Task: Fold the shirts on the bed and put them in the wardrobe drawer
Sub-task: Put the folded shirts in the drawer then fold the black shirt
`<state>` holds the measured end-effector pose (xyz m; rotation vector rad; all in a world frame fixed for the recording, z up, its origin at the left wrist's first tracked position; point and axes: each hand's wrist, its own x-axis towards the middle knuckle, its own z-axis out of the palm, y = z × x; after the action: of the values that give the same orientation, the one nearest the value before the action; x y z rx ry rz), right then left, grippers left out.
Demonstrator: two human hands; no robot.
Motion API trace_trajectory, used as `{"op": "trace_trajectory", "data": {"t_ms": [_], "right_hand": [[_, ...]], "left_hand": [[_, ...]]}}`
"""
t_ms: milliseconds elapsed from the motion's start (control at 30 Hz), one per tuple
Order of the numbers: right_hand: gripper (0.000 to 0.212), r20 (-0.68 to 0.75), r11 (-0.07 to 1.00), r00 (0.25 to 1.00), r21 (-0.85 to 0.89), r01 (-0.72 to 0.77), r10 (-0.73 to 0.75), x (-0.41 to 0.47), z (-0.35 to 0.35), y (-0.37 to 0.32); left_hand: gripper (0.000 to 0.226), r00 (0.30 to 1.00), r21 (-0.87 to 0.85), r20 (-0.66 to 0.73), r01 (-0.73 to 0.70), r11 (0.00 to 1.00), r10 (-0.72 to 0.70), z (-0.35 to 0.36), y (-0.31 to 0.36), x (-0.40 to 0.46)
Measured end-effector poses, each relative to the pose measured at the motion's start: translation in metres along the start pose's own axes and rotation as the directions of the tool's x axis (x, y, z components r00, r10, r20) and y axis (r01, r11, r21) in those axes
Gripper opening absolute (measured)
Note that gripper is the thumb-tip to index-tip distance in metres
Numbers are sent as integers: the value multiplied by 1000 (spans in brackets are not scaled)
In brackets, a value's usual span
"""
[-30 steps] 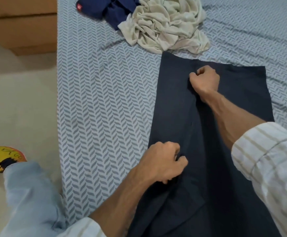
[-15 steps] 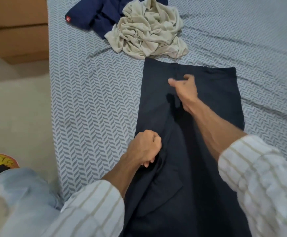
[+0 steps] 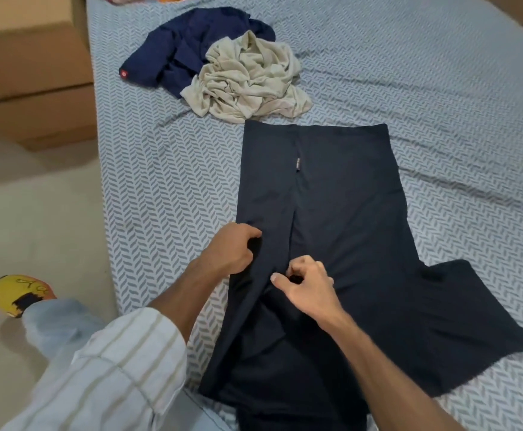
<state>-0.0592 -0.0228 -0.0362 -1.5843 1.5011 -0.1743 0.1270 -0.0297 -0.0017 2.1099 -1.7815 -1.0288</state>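
Bed [image 3: 440,73] first: the dark shirt [image 3: 347,228] lies spread at centre, the beige shirt [image 3: 247,85] and navy shirt [image 3: 185,54] wait crumpled at 11 o'clock. The right hand [image 3: 310,287] has come back from the far hem and now pinches the fold near the left hand [image 3: 232,253], which grips the folded edge, so folding looks barely halfway.

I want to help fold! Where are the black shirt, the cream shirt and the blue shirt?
black shirt [image 3: 341,197], head view, flat middle of the cloth
cream shirt [image 3: 247,79], head view, middle of the crumpled heap
blue shirt [image 3: 173,54], head view, bare left part
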Motion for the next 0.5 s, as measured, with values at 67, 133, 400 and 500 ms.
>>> {"op": "trace_trajectory", "data": {"t_ms": [67,133,400,500], "right_hand": [[35,-4,986,1000,166,-16,17,-5,-2,-4],[33,-13,957,999,288,-46,52,-11,-7,-5],[27,91,912,970,329,-243,226,-30,-16,16],[15,243,904,946,319,-286,213,-40,-22,19]], "left_hand": [[58,1000,49,28,-6,999,4,-2,2,-2],[57,999,61,54,-12,998,9,-2,4,-2],[39,991,236,126,-74,969,45,11,-8,10],[57,984,315,165,-113,942,63,17,-12,7]]}}
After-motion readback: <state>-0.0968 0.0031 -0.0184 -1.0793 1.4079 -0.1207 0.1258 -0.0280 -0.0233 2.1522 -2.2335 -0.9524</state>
